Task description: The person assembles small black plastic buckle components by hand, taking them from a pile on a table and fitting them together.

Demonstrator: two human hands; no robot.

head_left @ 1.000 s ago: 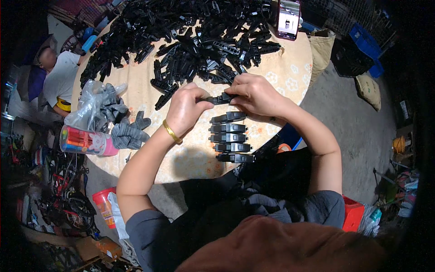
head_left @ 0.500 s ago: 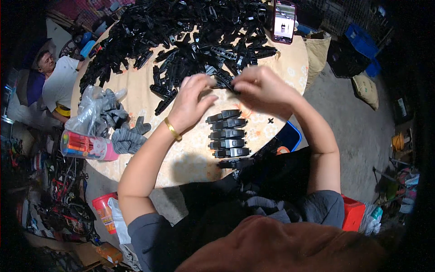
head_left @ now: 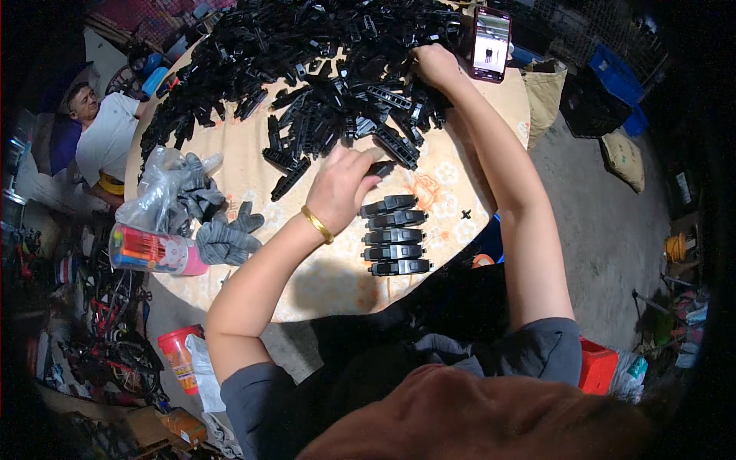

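Note:
My left hand is closed with a small black plastic part between its thumb and fingers, just above the tabletop. Beyond it spreads a big heap of black plastic parts. At the heap's far right side, my right hand has its fingers bent down among the parts; whatever they pinch is hidden. Nearer to me, several curved black plastic pieces lie in a neat column, one below another, on the patterned tablecloth.
A phone stands upright at the far right edge. Grey gloves, a clear plastic bag and a pink-lidded tub of pens occupy the left side. A small black cross-shaped piece lies at right. Another person sits at left.
My right hand has moved away from my left, up to the far right of the heap. My left hand has shifted slightly right and nearer, with a black part in its fingers.

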